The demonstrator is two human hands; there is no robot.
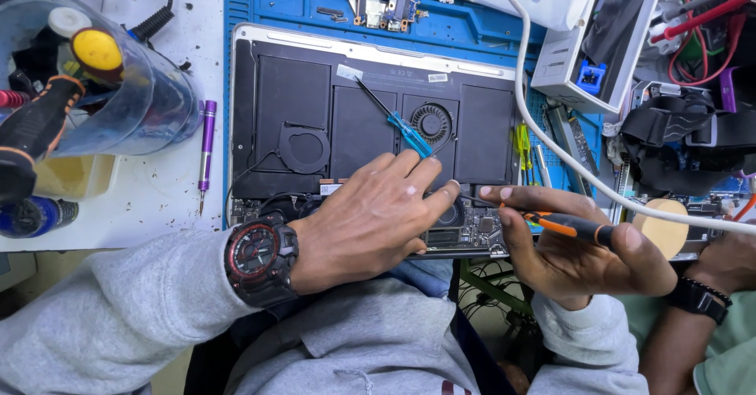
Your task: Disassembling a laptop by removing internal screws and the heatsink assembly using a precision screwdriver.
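Note:
An opened laptop (370, 119) lies underside up on a blue work mat (441, 25), showing black battery cells, a fan and a circuit board (472, 229). My left hand (370, 222), with a black and red watch at the wrist, rests flat on the laptop's near edge, fingertips by the board. My right hand (583, 253) grips a black and orange screwdriver (567, 226) whose tip points left at the board. A blue-handled screwdriver (398, 123) lies loose on the battery area.
A clear plastic tub (118, 88) of tools stands at left, with a purple pen-type driver (206, 147) beside it. A white cable (551, 143) crosses the right side. Another person's arm with a black wristband (697, 296) is at lower right, amid tools and boxes.

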